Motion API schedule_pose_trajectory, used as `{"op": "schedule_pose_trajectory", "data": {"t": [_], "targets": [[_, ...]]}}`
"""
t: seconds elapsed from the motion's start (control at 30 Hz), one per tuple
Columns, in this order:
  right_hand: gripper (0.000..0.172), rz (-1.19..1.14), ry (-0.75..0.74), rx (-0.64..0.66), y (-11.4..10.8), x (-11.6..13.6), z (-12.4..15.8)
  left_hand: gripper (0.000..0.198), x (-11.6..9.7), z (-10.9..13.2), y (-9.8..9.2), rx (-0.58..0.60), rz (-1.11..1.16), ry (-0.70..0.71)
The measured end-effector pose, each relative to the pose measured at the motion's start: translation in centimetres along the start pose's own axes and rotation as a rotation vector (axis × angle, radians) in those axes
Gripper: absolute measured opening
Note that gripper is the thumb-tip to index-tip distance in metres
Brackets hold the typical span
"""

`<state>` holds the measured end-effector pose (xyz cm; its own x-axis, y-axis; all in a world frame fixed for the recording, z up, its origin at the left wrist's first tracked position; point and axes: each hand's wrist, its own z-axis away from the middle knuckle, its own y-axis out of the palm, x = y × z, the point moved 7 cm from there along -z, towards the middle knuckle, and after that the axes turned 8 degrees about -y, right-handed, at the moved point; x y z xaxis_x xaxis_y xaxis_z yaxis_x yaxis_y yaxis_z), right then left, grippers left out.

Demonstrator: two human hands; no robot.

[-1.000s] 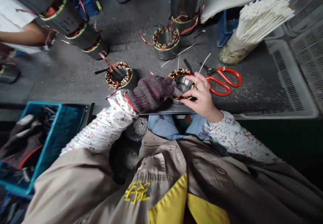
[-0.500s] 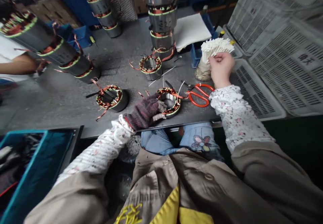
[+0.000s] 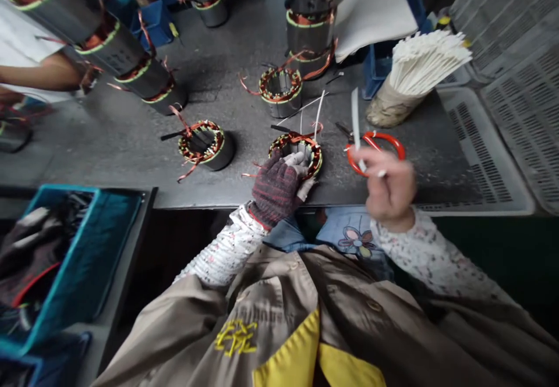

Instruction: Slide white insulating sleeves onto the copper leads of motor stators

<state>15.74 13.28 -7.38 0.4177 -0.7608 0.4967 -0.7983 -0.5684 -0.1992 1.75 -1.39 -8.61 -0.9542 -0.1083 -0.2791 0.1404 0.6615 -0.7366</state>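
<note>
My left hand (image 3: 279, 186), in a dark knitted glove with bare-looking pale fingertips, grips the near rim of a stator (image 3: 317, 163). Its fingers reach into the bore. Copper windings ring this stator's top, and a thin white strip stands up from its far side. My right hand (image 3: 388, 189), ungloved and blurred, pinches a white strip (image 3: 356, 119) that looks like a cable tie, pointing upward. Beneath that strip lie red-handled scissors (image 3: 395, 142) on the bench. To their right, a bundle of white cable ties (image 3: 425, 64) stands in a wrapped holder.
Single stators stand to the left (image 3: 209, 148) and behind (image 3: 282, 93). Taller stator stacks (image 3: 124, 55) rise farther back. A teal bin (image 3: 117, 247) sits at lower left, grey plastic crates (image 3: 484, 154) at right. Another person's arm (image 3: 43, 75) shows at far left.
My right hand has come away from the bundle toward me, bringing out a white cable tie. My left hand stays on the stator. The view has shifted.
</note>
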Motion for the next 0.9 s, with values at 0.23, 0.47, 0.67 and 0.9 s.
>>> {"op": "schedule_pose_trajectory", "data": {"t": [0.23, 0.47, 0.67, 0.9], "targets": [[0.015, -0.012, -0.177, 0.229, 0.4, 2.9, 4.3, 0.065, -0.4, 0.1, 0.0, -0.066, -0.085, -0.035], [0.019, -0.063, -0.031, 0.267, 2.2, 0.8, 2.9, 0.077, 0.5, 0.1, 0.8, 0.053, 0.025, -0.181], [0.026, -0.178, 0.313, 0.182, 4.9, -1.8, 1.7, 0.033, 0.7, -0.4, 0.0, -0.014, 0.398, -0.267], [0.029, -0.043, 0.227, 0.259, 5.1, -0.6, 0.7, 0.02, 0.7, -0.8, -0.2, -0.024, 0.383, -0.236]]}}
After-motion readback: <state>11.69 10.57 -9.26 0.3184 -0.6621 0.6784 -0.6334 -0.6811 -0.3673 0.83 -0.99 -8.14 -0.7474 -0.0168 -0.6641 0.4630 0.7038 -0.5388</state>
